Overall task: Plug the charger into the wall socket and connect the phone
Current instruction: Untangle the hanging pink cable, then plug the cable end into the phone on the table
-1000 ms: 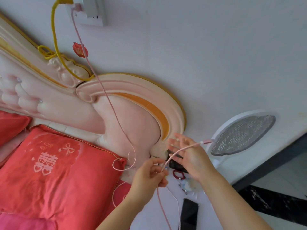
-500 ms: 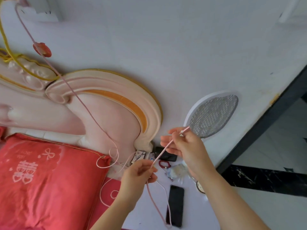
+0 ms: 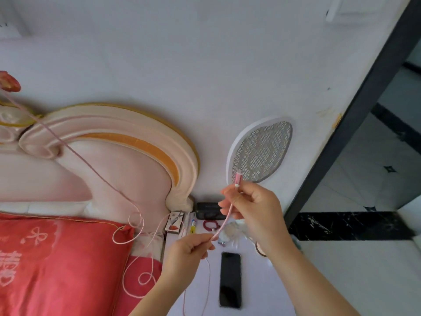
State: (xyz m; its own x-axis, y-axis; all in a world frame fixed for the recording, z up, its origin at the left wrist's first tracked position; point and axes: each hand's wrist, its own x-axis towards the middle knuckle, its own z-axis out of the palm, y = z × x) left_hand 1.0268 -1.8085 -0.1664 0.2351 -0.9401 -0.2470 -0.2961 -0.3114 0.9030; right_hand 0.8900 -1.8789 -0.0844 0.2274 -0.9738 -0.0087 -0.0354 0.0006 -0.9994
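A pink charging cable [image 3: 95, 172] runs down from the upper left across the headboard and loops over the red pillow. My right hand [image 3: 252, 208] pinches the cable just below its pink connector tip [image 3: 238, 177], which points upward. My left hand [image 3: 189, 249] pinches the same cable lower down, a short stretch apart. A black phone [image 3: 230, 279] lies screen up on the white bedside table [image 3: 257, 299], below and between my hands. The wall socket is out of view.
A white electric swatter [image 3: 259, 151] leans on the wall behind my right hand. Small items crowd the table's back: a black box [image 3: 207, 209], a card box [image 3: 174, 222], a red bracelet [image 3: 208, 224]. A red pillow [image 3: 57, 265] lies left; a dark door frame [image 3: 355, 112] stands right.
The view has swung right and down, so the socket left the frame. My right hand slid up to just under the connector; my left hand stays pinching the cable lower down.
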